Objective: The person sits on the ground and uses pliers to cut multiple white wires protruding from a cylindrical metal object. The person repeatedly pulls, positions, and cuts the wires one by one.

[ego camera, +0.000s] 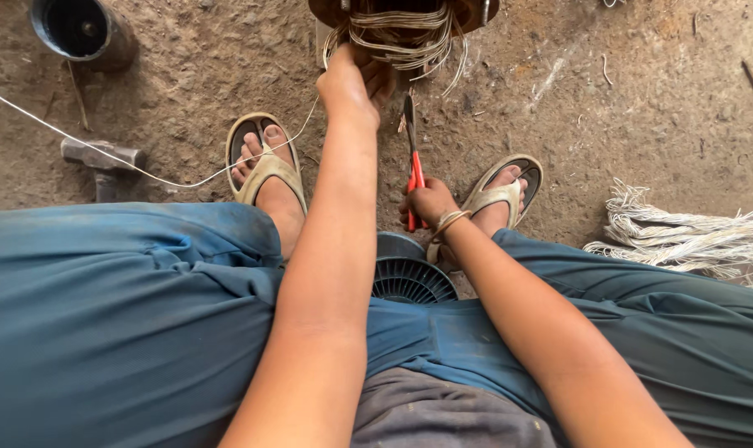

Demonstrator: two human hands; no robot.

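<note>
**Copper-coloured windings gripped at twelve o'clock**

Pale wire loops spill from a round motor body at the twelve o'clock edge of our view. Our left hand reaches straight up to them and closes its fingers on the bundle at its lower left side. Our right hand, near the centre, is clenched on the red handles of a pair of cutters; the dark blades point toward twelve o'clock and end just below the loops, apart from them.

A single thin wire runs from the left hand's side out toward nine o'clock. Beneath it, at nine o'clock, lies a hammer on the dirt floor. A dark metal cylinder lies at eleven o'clock. At three o'clock we see a heap of removed pale strands. Between our knees, near six o'clock of centre, sits a ribbed dark fan cover, partly hidden by our blue trousers. Both feet wear tan sandals.
</note>
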